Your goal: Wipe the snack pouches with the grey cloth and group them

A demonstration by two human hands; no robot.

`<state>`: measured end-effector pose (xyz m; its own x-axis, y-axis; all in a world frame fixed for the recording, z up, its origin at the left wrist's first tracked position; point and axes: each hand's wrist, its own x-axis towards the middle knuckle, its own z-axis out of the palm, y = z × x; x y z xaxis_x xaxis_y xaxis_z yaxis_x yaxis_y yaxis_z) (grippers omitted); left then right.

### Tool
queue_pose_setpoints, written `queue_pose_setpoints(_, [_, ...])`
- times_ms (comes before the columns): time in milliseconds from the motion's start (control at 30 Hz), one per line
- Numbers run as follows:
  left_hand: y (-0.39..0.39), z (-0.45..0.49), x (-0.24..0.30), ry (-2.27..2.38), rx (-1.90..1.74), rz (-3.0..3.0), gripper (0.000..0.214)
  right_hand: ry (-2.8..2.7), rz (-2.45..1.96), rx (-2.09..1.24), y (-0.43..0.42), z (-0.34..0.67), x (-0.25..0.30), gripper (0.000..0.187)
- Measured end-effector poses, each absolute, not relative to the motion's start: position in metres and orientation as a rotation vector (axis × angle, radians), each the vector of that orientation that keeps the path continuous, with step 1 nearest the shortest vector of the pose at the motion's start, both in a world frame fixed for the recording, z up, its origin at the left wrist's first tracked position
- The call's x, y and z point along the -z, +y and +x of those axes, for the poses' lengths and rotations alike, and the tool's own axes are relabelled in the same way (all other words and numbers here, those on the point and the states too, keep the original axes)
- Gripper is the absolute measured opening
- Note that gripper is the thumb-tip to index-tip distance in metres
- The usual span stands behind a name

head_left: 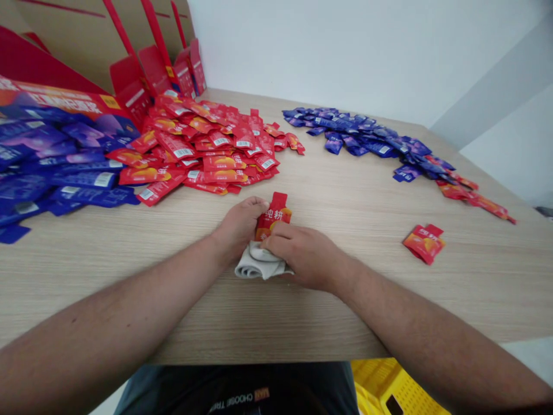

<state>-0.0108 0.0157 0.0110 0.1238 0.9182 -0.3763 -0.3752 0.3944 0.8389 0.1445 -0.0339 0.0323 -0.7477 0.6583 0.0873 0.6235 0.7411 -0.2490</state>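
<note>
Between my two hands, just above the table, is a red pouch (276,214) with white lettering and an orange fruit picture. My left hand (242,226) is closed on its left edge. My right hand (305,251) is closed on a folded pale grey cloth (259,262), pressing it against the lower front of the pouch. The pouch's bottom is hidden behind the cloth and fingers. Off to the right, a single red pouch (424,243) lies flat on the table.
A heap of red pouches (220,147) lies beyond my left hand, beside blue pouches (69,161) at far left. Red cartons (129,86) stand behind them. More blue pouches (358,132) stretch along the back right. A yellow crate (389,383) is below the wooden table's (207,328) front edge.
</note>
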Motion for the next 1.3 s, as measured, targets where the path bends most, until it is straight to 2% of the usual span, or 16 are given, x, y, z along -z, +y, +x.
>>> queue_pose_setpoints(67, [0.015, -0.011, -0.010, 1.005, -1.042, 0.634, 0.011, -2.724, -1.063, -0.293, -0.031, 0.148, -0.032, 0.023])
queue_pose_setpoints(233, [0.008, -0.006, -0.012, 0.954, -0.977, 0.612, 0.013, -2.054, -1.597, 0.020, 0.001, 0.180, -0.028, 0.024])
queue_pose_setpoints(300, [0.006, -0.006, -0.014, 0.920, -0.978, 0.608, 0.013, -1.878, -1.657, -0.044, 0.013, 0.195, -0.028, 0.028])
queue_pose_setpoints(367, [0.007, -0.009, -0.015, 0.849, -1.008, 0.583, 0.013, -1.806, -1.667, -0.247, 0.019, 0.203, -0.030, 0.028])
queue_pose_setpoints(467, [0.014, -0.014, -0.014, 0.786, -1.086, 0.528, 0.011, -1.989, -1.539, -0.619, 0.015, 0.200, -0.031, 0.021])
queue_pose_setpoints(533, [0.018, -0.016, -0.011, 0.776, -1.115, 0.526, 0.010, -2.144, -1.347, -0.728, 0.006, 0.189, -0.029, 0.019])
queue_pose_setpoints(633, [0.017, -0.015, -0.005, 0.796, -1.079, 0.591, 0.019, -2.170, -1.206, -0.631, -0.006, 0.169, -0.024, 0.019])
queue_pose_setpoints(767, [0.011, -0.010, -0.001, 0.885, -1.155, 0.644, 0.032, -2.159, -1.225, -0.464, -0.014, 0.155, -0.017, 0.010])
queue_pose_setpoints(1000, [0.005, -0.006, -0.005, 0.858, -1.151, 0.691, 0.025, -2.071, -1.302, -0.344, -0.014, 0.156, -0.015, 0.013])
queue_pose_setpoints(1133, [0.005, -0.006, 0.001, 0.849, -1.190, 0.804, 0.038, -1.976, -1.454, -0.283, -0.008, 0.162, -0.013, 0.017])
queue_pose_setpoints(1300, [0.007, -0.009, 0.011, 0.959, -1.085, 1.099, 0.025, -2.074, -1.423, -0.222, -0.009, 0.167, -0.016, 0.017])
